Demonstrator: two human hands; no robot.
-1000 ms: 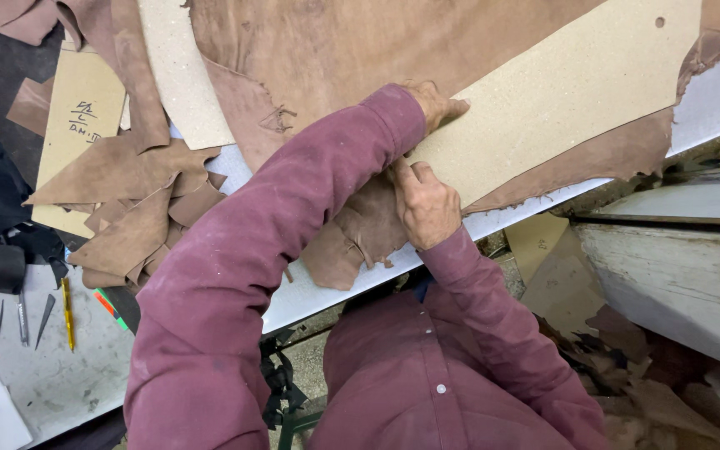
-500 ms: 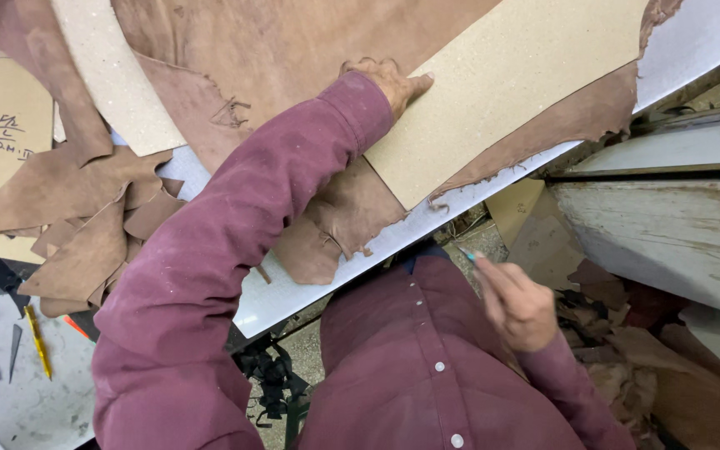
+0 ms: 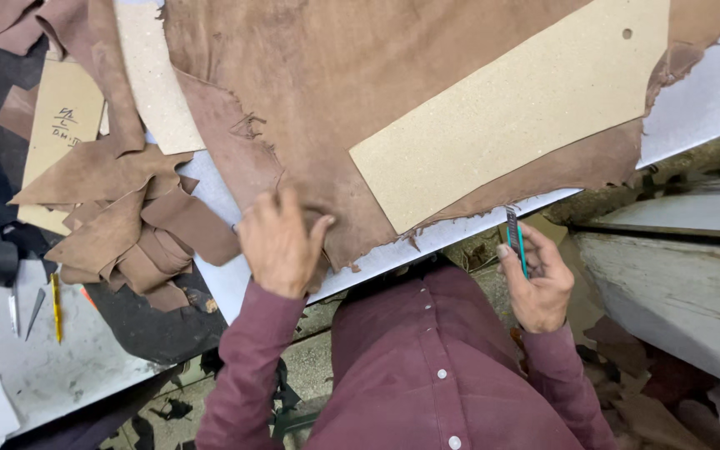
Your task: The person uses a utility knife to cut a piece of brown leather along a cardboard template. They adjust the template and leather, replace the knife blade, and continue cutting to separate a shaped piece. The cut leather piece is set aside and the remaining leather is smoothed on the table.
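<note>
leather point(image 3: 393, 100) under left hand point(image 3: 281, 242), right hand point(image 3: 535, 279) holding blade point(image 3: 513, 233)

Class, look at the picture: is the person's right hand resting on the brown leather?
No: the right hand is off the table edge holding a thin blade, while the left hand presses on the leather.

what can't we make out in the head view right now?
- Tool in the right hand: thin and small; its tip and kind are unclear, fingers cover the lower part.
- Brown leather sheet: cut off by the top edge; the tan cardboard pattern hides part of it.
- Left hand: palm is down on the leather, so anything beneath it is hidden.
- Small tools at far left: too small to identify.
</note>
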